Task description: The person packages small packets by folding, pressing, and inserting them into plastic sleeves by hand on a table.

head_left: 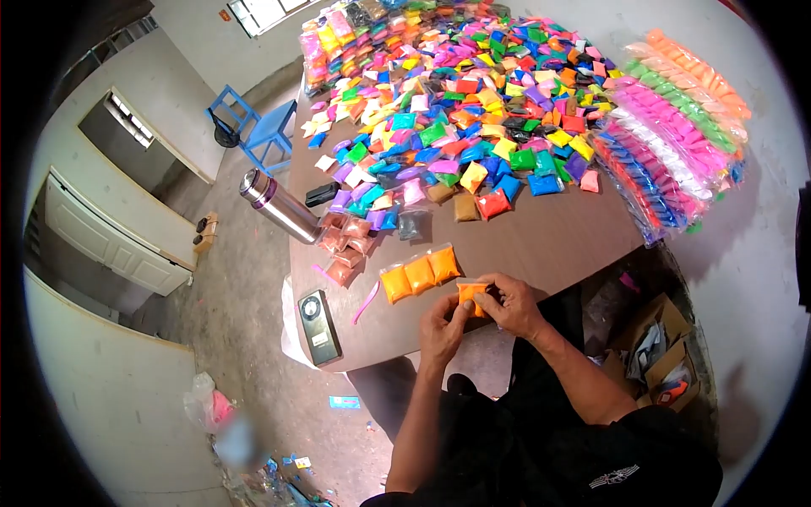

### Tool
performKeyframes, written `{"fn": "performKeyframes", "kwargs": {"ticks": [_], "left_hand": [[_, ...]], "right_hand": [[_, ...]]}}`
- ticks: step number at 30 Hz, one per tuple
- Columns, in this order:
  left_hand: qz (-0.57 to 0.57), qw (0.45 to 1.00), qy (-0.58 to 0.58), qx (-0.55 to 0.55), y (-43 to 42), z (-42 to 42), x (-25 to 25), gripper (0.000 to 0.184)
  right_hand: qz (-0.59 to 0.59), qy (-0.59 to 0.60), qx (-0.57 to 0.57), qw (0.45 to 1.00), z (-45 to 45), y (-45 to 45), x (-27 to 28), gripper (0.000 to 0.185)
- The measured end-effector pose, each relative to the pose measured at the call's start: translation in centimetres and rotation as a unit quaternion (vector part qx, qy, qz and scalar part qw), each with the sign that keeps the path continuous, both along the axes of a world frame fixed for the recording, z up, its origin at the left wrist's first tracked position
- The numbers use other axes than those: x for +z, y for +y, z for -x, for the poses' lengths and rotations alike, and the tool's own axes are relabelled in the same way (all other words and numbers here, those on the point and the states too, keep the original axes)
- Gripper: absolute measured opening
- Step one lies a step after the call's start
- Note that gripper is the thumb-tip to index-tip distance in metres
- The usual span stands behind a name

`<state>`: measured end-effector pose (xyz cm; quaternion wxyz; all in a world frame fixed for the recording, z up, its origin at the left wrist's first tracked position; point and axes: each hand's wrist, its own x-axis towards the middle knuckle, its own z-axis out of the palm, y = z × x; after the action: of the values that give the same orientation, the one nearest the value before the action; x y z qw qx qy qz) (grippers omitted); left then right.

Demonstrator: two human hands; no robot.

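Between my left hand (443, 325) and my right hand (511, 306) is a small orange packet (471, 294), pinched by the fingers of both hands just above the table's near edge. Part of the packet is covered by my fingers. Just beyond them lies a strip of joined orange packets (419, 275) in clear film. To its left rests a thin pink strip or tool (366, 302), whose kind I cannot make out. A dark device with a round dial (318, 328) sits near the table's left corner.
A large heap of colourful packets (473, 110) covers the far table (541, 232). Bundled packet strips (667, 135) lie at the right. A steel thermos (279, 207) stands beside brownish-pink packets (345, 245). A blue chair (266, 127) and cardboard box (667, 338) are on the floor.
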<state>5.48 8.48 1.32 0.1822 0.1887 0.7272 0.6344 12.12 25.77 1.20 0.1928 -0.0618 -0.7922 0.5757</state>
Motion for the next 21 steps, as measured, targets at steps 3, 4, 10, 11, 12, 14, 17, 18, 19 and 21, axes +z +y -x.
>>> {"fn": "performKeyframes", "kwargs": {"ticks": [3, 4, 10, 11, 12, 14, 17, 18, 19, 21], "left_hand": [[0.018, 1.000, 0.012, 0.007, 0.0, -0.2, 0.2, 0.032], [0.018, 1.000, 0.012, 0.008, 0.1, -0.2, 0.4, 0.032], [-0.024, 0.999, -0.011, -0.019, 0.5, -0.7, 2.1, 0.036], [-0.012, 1.000, -0.006, -0.016, 0.4, -0.7, 2.0, 0.035], [0.001, 1.000, 0.000, -0.013, 0.4, -0.7, 1.8, 0.035], [0.016, 0.999, 0.037, -0.008, 0.3, -0.5, 1.2, 0.034], [0.018, 0.999, 0.048, -0.007, 0.0, -0.1, 0.2, 0.032], [0.004, 1.000, 0.022, -0.010, -0.1, -0.1, 0.2, 0.032], [0.004, 1.000, 0.022, -0.010, -0.1, -0.1, 0.2, 0.032], [0.014, 0.999, 0.027, -0.008, -0.1, -0.1, 0.3, 0.031]], "right_hand": [[-0.002, 0.006, 0.008, 1.000, -0.1, 0.0, 0.2, 0.028], [-0.001, 0.004, 0.004, 1.000, -0.1, 0.0, 0.3, 0.029], [0.058, -0.019, -0.026, 0.998, 0.0, -0.1, 0.2, 0.030], [0.050, -0.019, -0.042, 0.998, 0.0, -0.1, 0.2, 0.030], [0.049, -0.019, -0.042, 0.998, 0.1, 0.0, -0.2, 0.030], [0.018, 0.009, -0.040, 0.999, 0.3, 0.0, -1.3, 0.031], [-0.022, -0.010, -0.011, 1.000, -0.2, 0.0, 0.8, 0.032], [-0.022, -0.010, -0.011, 1.000, -0.2, 0.0, 0.8, 0.032], [-0.003, -0.008, -0.003, 1.000, -0.2, 0.0, 0.8, 0.032], [0.016, -0.006, 0.004, 1.000, -0.2, 0.0, 0.7, 0.032]]}}
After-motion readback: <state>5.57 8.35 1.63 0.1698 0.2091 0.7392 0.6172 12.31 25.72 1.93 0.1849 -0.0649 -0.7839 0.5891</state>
